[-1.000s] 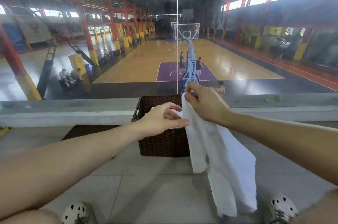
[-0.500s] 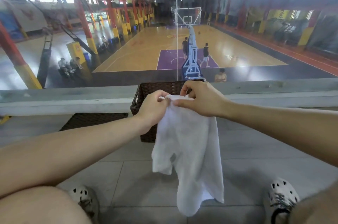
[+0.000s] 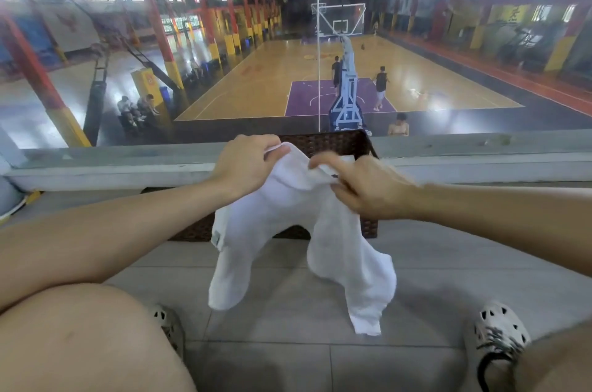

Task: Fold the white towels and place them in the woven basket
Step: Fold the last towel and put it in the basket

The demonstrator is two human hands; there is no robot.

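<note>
Soft matt cloth towel [image 3: 288, 225], dark woven wicker basket [image 3: 330, 143]

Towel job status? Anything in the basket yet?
Done: nothing I can confirm; the woven basket interior is hidden behind the white towel. In hand: left hand and right hand grip that towel by its top, hanging unfolded. Left: fold it and place it in the basket.

One view only — a wide-angle camera on the person's head, facing forward and down. The left hand [image 3: 245, 167] and right hand [image 3: 368, 191] grip a towel [image 3: 285, 215] close up, mid-frame; beyond the grip, a basket [image 3: 333, 143] and a basketball court [image 3: 272, 77] far off.
</note>
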